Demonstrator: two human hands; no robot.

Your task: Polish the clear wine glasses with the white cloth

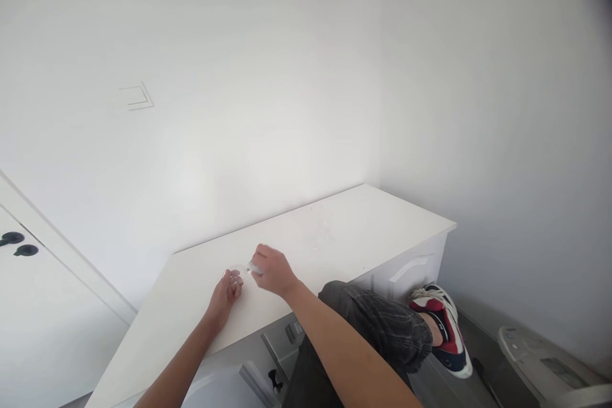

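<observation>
Both my hands rest on a white desk top [363,223]. My left hand [227,290] has its fingers curled around something small and clear that I cannot make out. My right hand [272,269] is just to its right, fingers closed in a pinch on a small pale, see-through piece next to the left hand. The two hands almost touch. A few tiny clear bits [321,223] lie on the desk farther back right.
White walls meet in a corner behind the desk. My bent knee in dark trousers [377,325] and a red, white and navy shoe [442,325] are by the drawer fronts [411,268]. A white cupboard with black knobs [19,243] stands left. A grey device [540,357] sits on the floor, lower right.
</observation>
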